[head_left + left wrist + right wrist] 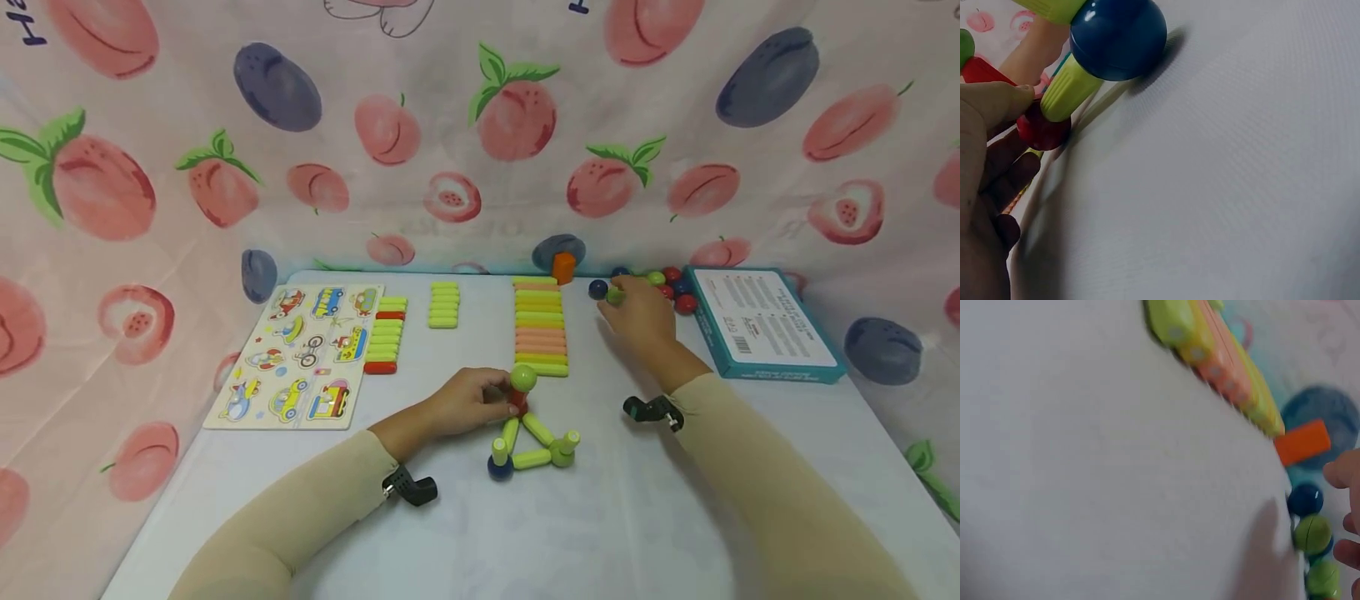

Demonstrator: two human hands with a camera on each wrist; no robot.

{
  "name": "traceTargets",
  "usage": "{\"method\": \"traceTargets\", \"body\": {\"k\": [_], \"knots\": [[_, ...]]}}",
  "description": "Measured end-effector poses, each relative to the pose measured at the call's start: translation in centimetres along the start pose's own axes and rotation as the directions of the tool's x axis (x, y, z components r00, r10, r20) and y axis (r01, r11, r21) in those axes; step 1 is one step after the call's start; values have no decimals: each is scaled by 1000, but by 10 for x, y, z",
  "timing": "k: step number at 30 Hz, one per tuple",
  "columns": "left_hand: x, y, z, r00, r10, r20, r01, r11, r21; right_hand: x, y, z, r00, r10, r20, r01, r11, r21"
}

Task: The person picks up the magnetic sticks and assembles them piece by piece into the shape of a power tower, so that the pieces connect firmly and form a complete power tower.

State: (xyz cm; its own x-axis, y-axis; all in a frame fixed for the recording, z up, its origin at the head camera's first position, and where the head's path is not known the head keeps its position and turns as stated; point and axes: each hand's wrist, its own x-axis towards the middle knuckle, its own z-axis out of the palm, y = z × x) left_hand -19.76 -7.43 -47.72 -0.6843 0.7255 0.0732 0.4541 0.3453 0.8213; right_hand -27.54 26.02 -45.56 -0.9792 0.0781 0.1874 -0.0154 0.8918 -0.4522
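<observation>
My left hand point(463, 403) pinches the red rod point(517, 402) that stands on one corner of a triangular toy frame. A light green ball point(523, 377) tops that rod, and a red ball point(1045, 128) sits at its foot. Lime green rods point(532, 459) join this corner to a dark blue ball point(500, 468) and a green ball point(562, 455), each with a short upright rod. At the back right, my right hand point(642, 318) is over the loose balls, fingers apart. In the right wrist view its fingertips are close beside a green ball point(1313, 533).
A row of yellow, green and peach rods point(541, 329) lies mid-table, with an orange block point(563, 267) behind it. Further left are green rods point(443, 305), green and red rods point(386, 333) and a vehicle picture board point(247, 400). A teal box point(768, 325) lies right of the balls.
</observation>
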Motion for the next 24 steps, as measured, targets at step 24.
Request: {"method": "traceTargets", "body": {"k": [24], "knots": [[-16,-16,-12,991,-71,-110,79,994,70,-75,-23,-19,898,-326,297,-38,614,788]]}}
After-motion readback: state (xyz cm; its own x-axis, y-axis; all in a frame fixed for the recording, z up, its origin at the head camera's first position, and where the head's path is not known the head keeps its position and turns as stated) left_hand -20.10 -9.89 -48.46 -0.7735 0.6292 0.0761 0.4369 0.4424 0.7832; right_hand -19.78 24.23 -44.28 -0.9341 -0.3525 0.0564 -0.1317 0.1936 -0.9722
